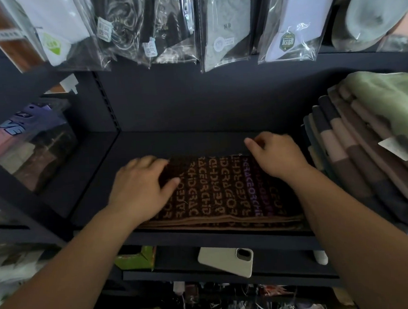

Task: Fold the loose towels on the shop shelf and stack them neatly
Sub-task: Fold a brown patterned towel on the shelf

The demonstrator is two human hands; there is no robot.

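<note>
Several clear packets of socks [225, 20] hang in a row across the top, from the left edge to the right. Below them on the far left, a neighbouring bay holds a wrapped purple and pink pack [25, 133], too blurred to read fully.

The dark shelf [96, 176] begins just right of that. The left hand [140, 190] lies palm down on the left end of the brown lettered towel [225, 196]. Its fingers [155, 163] are spread fairly wide and nearly flat on the cloth, with the thumb stretched out to the right across the pattern. The towel is folded into a flat oblong. It lies in the middle of the shelf with its layered tan edges along the front lip.

Under the front lip, a green carton [135, 258] sits on a lower ledge. A pale phone [226, 261] lies tilted and camera side up just right of it.

The right hand [278, 156] is at the towel's far right corner. Its fingers are bent over the back edge and hold it, and one fingertip points left. How the thumb lies cannot be made out.

Just beside that hand stands a stack of folded brown and pink towels [355, 155], leaning with its folds toward the camera. A green towel [387, 98] lies on top of the stack, and a white paper tag [394, 149] sticks out beneath it.
</note>
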